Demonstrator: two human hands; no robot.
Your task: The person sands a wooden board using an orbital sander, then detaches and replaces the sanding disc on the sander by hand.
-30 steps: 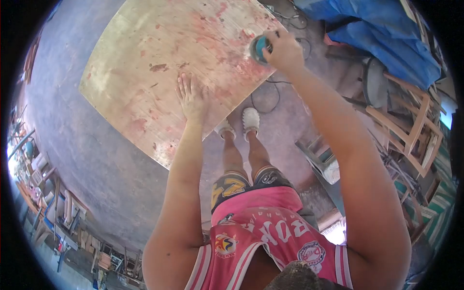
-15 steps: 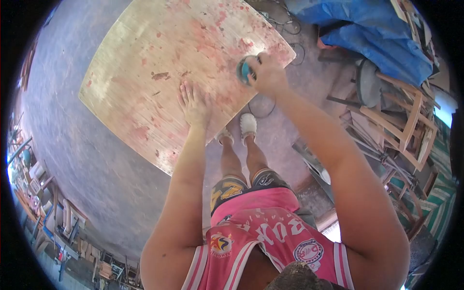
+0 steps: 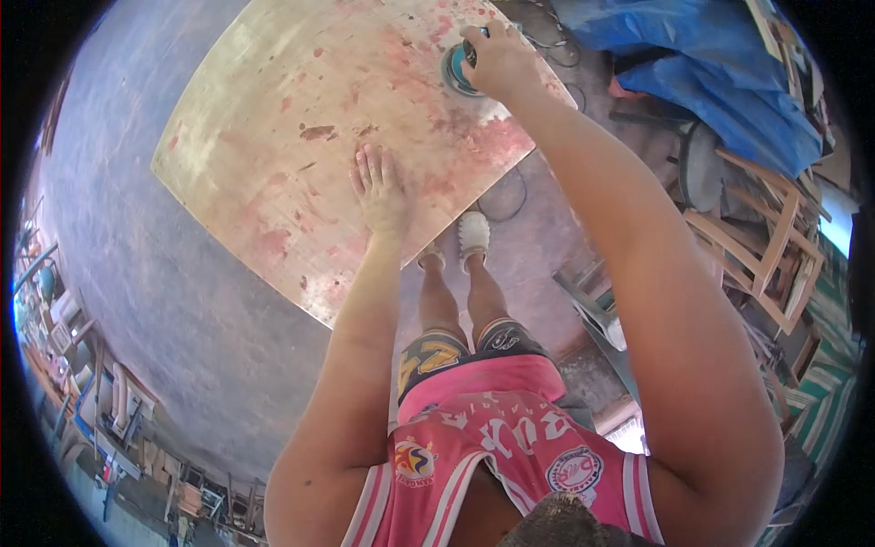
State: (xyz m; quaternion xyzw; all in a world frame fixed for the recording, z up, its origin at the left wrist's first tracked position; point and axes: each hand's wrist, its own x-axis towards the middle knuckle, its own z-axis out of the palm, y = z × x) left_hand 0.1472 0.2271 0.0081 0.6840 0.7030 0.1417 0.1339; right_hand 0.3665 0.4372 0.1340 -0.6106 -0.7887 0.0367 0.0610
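Observation:
My left hand (image 3: 380,190) lies flat on a wooden board (image 3: 246,155), palm down and fingers stretched out, near the edge closest to my body. The board is pale, with red and dark brown patches. Near its right side, my right hand (image 3: 499,62) grips a round teal and black power tool (image 3: 460,70), which rests on the board's surface. The tool's underside is hidden.
A blue tarp (image 3: 702,64) covers things at the upper right. Below it are a round grey seat (image 3: 700,169) and wooden frames (image 3: 775,246). A cable (image 3: 510,196) lies on the floor beside the board. Wood pieces and tools (image 3: 114,410) crowd the lower left.
The tool in my right hand has moved left, first toward me and then away across the board. My left hand has stayed flat in about the same place.

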